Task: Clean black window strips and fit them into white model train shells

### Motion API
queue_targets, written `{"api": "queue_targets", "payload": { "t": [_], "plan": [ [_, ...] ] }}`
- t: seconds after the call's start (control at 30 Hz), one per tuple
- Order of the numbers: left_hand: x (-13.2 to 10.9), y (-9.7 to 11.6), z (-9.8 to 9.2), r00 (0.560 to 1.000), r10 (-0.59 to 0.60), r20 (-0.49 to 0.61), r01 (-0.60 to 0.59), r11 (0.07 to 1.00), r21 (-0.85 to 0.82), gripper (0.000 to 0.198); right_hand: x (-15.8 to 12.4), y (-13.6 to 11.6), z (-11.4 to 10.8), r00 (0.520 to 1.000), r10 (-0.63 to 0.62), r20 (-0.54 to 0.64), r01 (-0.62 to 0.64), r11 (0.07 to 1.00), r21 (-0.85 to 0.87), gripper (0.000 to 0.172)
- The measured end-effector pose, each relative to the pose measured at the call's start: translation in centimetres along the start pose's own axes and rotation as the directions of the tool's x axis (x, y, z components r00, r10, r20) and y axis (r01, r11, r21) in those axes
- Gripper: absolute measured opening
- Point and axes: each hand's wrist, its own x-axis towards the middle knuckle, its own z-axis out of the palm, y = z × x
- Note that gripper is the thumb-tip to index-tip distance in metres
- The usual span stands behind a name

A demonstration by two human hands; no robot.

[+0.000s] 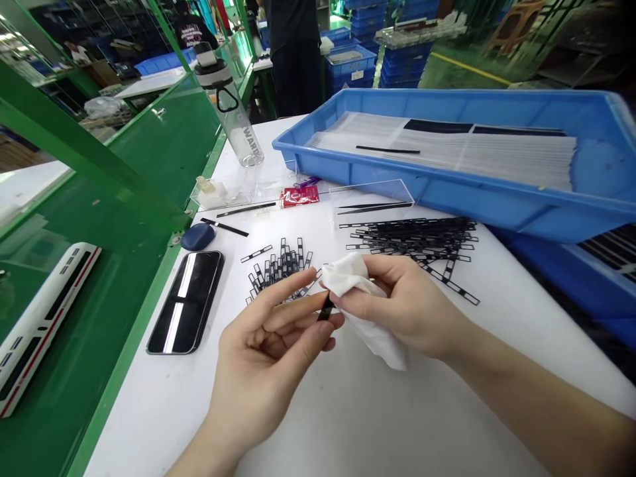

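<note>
Blue tray (497, 202) behind black strips (412, 237)

Two bare hands, left hand (263, 371) and right hand (402, 305), slim tapering fingers (293, 295), short rounded fingernails (334, 299), smooth skin, bare wrists, long bare right forearm (541, 404)

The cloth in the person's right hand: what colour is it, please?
The cloth is white; it shows best in the head view.

"WARD" on clear water bottle (237, 119); red packet (299, 196) print illegible
</note>
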Motion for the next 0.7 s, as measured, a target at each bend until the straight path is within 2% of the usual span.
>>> {"api": "queue_targets", "payload": {
  "t": [0.23, 0.4, 0.5, 0.6, 0.7],
  "plan": [
    [0.0, 0.0, 0.2, 1.000, -0.003, -0.023, 0.004, 1.000, 0.011, 0.037, 0.3, 0.5, -0.5, 0.996, 0.073, -0.051, -0.068, 0.994, 0.090, 0.028],
    [-0.1, 0.1, 0.1, 1.000, -0.015, -0.018, 0.017, 0.996, 0.085, 0.038, 0.3, 0.8, -0.3, 0.998, 0.011, -0.066, -0.004, 0.995, 0.102, 0.016],
    [-0.2, 0.1, -0.1, 1.000, -0.016, -0.016, 0.018, 0.989, 0.149, 0.039, 0.4, 0.8, -0.2, 0.993, 0.021, -0.115, -0.005, 0.991, 0.135, 0.019],
    [-0.1, -0.2, -0.3, 1.000, -0.015, -0.009, 0.016, 0.992, 0.129, 0.042, 0.9, 0.8, -0.3, 0.983, 0.105, -0.149, -0.056, 0.952, 0.300, 0.021],
    [0.2, -0.5, -0.3, 1.000, 0.017, -0.002, -0.017, 0.998, 0.064, 0.041, 1.5, 0.7, -0.4, 0.957, 0.253, -0.143, -0.153, 0.857, 0.493, 0.023]
  ]
}}
